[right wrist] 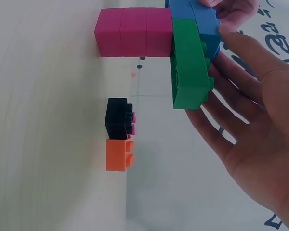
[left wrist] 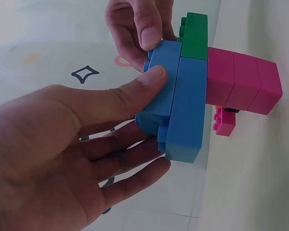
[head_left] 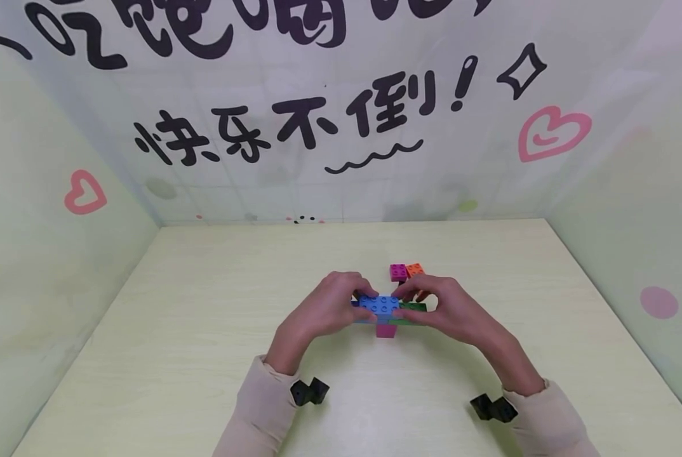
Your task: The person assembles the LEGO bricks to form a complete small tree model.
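Note:
A blue studded brick [head_left: 380, 306] tops a small built stack, lying across a lower blue brick [left wrist: 188, 106] and a green brick [right wrist: 188, 72]. These rest on a pink column [left wrist: 243, 79] of three stacked bricks that stands on the table. My left hand [head_left: 332, 308] pinches the top blue brick at its left end, thumb on the near side. At the other end, my right hand [head_left: 455, 311] pinches it between thumb and fingers. The remaining fingers of each hand spread loosely behind the stack.
Behind the stack, a magenta brick [head_left: 398, 271] and an orange brick [head_left: 415, 269] sit on the pale wooden table [head_left: 204, 355]. A black brick [right wrist: 117, 118] stands beside the orange one. Printed walls enclose the table at the back and on both sides.

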Motion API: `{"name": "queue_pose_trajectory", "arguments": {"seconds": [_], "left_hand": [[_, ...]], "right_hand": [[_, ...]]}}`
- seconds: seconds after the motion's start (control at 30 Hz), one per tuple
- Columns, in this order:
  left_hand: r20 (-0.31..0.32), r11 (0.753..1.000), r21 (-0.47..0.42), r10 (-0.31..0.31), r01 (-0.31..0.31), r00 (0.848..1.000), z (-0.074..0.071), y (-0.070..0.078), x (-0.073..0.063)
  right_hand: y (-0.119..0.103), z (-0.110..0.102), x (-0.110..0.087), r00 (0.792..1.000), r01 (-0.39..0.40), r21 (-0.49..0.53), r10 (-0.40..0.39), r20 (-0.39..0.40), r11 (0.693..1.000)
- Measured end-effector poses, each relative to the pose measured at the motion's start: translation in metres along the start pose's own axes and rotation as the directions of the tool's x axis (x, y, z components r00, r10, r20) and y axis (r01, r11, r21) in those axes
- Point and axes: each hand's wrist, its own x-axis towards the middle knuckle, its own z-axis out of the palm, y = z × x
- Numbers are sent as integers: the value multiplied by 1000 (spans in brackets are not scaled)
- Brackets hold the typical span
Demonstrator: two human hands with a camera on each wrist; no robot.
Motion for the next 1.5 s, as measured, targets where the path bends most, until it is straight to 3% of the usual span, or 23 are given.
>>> {"name": "queue_pose_trajectory", "arguments": {"seconds": [0.53, 0.63, 0.8, 1.03, 1.2, 1.37, 1.5], "left_hand": [[15, 998, 57, 17, -18, 1000, -1, -6, -4], [14, 997, 75, 22, -23, 1000, 0, -6, -3], [26, 997, 82, 3, -5, 1000, 3, -3, -1], [35, 996, 90, 5, -8, 999, 8, -1, 1], [42, 995, 101, 7, -12, 999, 10, -3, 2], [45, 994, 113, -2, -4, 999, 9, -3, 0], [47, 993, 117, -4, -2, 999, 7, -4, -1]], "right_hand": [[3, -1, 4, 1000, -6, 27, 5, 25, 1000], [11, -7, 4, 1000, 5, 34, -5, -21, 999], [29, -18, 0, 993, -23, -97, 11, -122, 995], [59, -2, 5, 984, -177, -291, 162, -77, 940], [66, 7, 9, 981, -194, -369, 177, -78, 909], [58, -2, 8, 990, -125, -344, 93, -107, 931], [34, -23, 0, 988, -76, -257, 37, -152, 963]]}}
